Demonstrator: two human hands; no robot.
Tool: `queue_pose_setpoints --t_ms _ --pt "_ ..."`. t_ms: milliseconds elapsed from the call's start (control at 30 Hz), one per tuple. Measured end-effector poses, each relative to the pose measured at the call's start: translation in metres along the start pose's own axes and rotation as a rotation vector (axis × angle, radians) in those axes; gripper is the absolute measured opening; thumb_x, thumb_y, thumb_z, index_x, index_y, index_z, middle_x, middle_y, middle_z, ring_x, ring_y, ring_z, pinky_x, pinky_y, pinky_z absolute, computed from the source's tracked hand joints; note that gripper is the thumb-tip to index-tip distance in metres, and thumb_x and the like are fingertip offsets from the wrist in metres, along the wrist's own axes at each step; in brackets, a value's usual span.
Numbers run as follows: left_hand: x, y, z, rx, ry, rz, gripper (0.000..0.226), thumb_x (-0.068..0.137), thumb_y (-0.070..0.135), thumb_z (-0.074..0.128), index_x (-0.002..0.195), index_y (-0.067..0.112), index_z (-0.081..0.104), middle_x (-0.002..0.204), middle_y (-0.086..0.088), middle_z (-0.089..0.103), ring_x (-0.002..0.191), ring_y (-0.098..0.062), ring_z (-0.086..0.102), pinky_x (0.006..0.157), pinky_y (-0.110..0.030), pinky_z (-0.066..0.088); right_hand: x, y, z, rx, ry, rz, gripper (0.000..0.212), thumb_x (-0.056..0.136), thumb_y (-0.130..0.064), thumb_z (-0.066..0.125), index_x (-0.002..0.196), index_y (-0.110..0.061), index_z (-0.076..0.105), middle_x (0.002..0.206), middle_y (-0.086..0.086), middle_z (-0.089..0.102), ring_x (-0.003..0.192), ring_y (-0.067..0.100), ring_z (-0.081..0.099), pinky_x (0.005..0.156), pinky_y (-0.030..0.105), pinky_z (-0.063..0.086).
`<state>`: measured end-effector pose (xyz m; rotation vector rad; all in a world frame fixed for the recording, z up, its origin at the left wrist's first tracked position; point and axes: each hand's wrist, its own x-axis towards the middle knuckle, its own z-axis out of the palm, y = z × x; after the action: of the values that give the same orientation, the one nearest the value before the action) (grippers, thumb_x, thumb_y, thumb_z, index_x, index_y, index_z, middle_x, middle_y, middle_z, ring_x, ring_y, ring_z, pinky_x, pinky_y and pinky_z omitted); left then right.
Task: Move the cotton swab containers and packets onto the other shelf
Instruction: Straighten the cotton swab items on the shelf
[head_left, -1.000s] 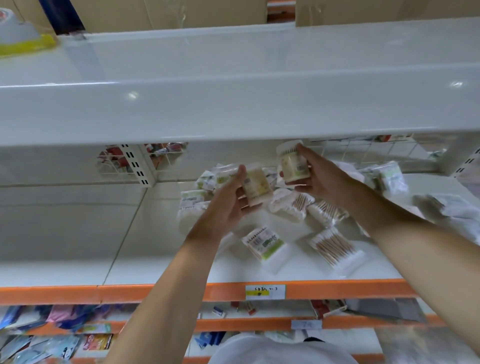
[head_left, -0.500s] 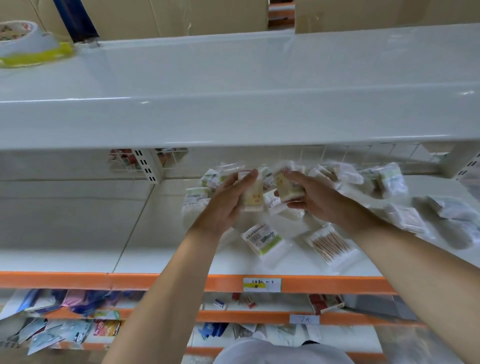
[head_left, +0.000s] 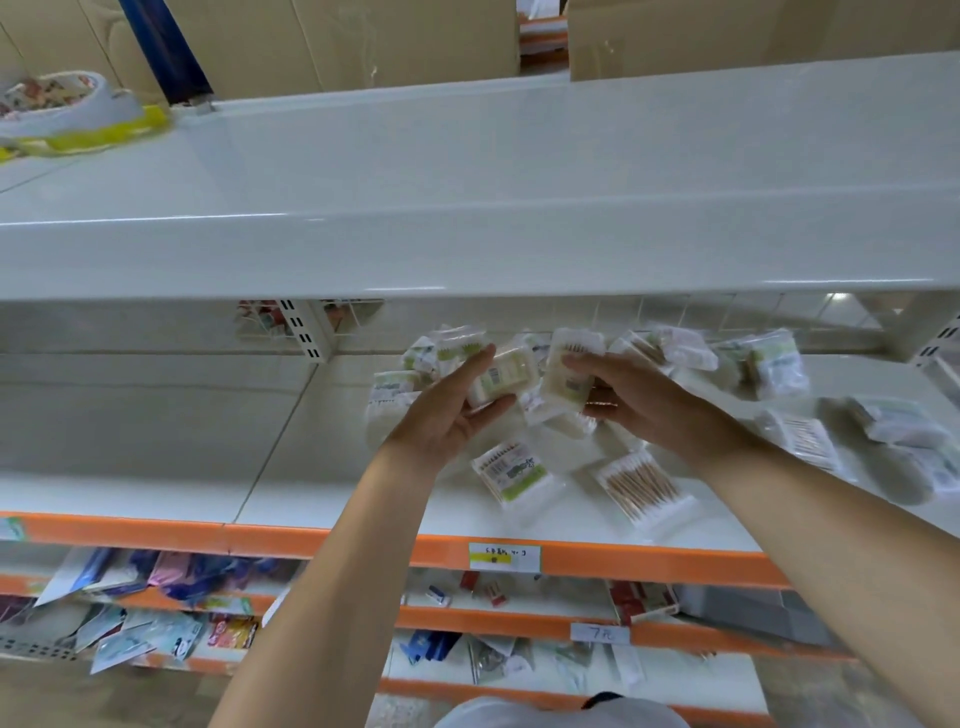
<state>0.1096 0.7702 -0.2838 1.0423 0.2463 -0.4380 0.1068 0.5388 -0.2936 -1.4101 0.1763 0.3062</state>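
Observation:
My left hand (head_left: 448, 410) grips a clear cotton swab container (head_left: 503, 375) with a green and white label. My right hand (head_left: 631, 397) grips a second clear swab container (head_left: 570, 370), held upright right beside the first. Both hands hover over a pile of swab packets (head_left: 511, 470) on the middle shelf (head_left: 291, 467), just under the lip of the white upper shelf (head_left: 467, 171). A packet of wooden-stick swabs (head_left: 643, 487) lies near the front edge. More packets (head_left: 769, 361) sit at the back right.
A roll of tape (head_left: 62, 104) lies on the upper shelf's far left. Cardboard boxes (head_left: 363, 36) stand behind it. The middle shelf has an orange front rail (head_left: 322, 540) with a price tag (head_left: 504, 557). Lower shelves hold mixed small goods (head_left: 171, 597).
Both hands have lowered a little and drawn closer together, each keeping its container. The camera has tipped up, showing more of the upper shelf.

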Motion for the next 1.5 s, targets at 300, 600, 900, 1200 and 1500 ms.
queue_pose_setpoints --t_ms 300,600,900,1200,1500 --pt "-0.017 -0.017 0.007 0.004 0.064 -0.171 0.045 0.059 0.036 0.093 0.09 0.008 0.075 0.075 -0.01 0.071 0.066 -0.019 0.068 0.068 -0.029 0.058 -0.008 0.005 -0.015 -0.075 -0.173 -0.032 0.039 0.082 -0.036 0.079 0.115 -0.016 0.074 0.116 0.015 0.073 0.114 0.035 0.067 0.111 0.052 0.043" --pt "-0.055 -0.037 0.004 -0.056 0.13 0.038 0.046 0.069 0.032 0.086 0.107 0.012 0.072 0.101 -0.009 0.072 0.088 -0.02 0.07 0.079 -0.03 0.06 -0.011 -0.004 0.018 -0.172 -0.215 -0.03 0.035 0.086 -0.025 0.076 0.111 -0.003 0.068 0.096 0.008 0.076 0.086 0.02 0.073 0.071 0.028 0.054" --pt "-0.1 -0.058 -0.036 -0.111 0.315 0.112 0.065 0.063 0.046 0.091 0.113 0.009 0.072 0.106 -0.009 0.07 0.088 -0.022 0.069 0.079 -0.028 0.058 -0.009 0.005 0.059 -0.218 -0.371 -0.005 0.036 0.083 -0.027 0.078 0.111 -0.005 0.071 0.106 0.013 0.076 0.098 0.025 0.072 0.087 0.037 0.056" --pt "-0.142 -0.052 -0.076 -0.022 0.398 0.162 0.057 0.069 0.057 0.082 0.114 0.023 0.074 0.125 -0.002 0.07 0.107 -0.017 0.069 0.084 -0.025 0.055 -0.017 0.018 0.123 -0.295 -0.463 0.001 0.019 0.082 -0.028 0.079 0.093 -0.013 0.075 0.078 -0.003 0.077 0.069 0.008 0.071 0.061 0.021 0.053" --pt "-0.209 -0.019 -0.166 0.063 0.494 0.264 0.049 0.076 0.055 0.078 0.112 0.021 0.074 0.117 -0.006 0.073 0.104 -0.021 0.068 0.1 -0.034 0.049 -0.025 0.03 0.248 -0.353 -0.637 0.019 0.03 0.087 -0.024 0.074 0.113 -0.009 0.073 0.102 0.007 0.078 0.092 0.018 0.074 0.071 0.023 0.057"
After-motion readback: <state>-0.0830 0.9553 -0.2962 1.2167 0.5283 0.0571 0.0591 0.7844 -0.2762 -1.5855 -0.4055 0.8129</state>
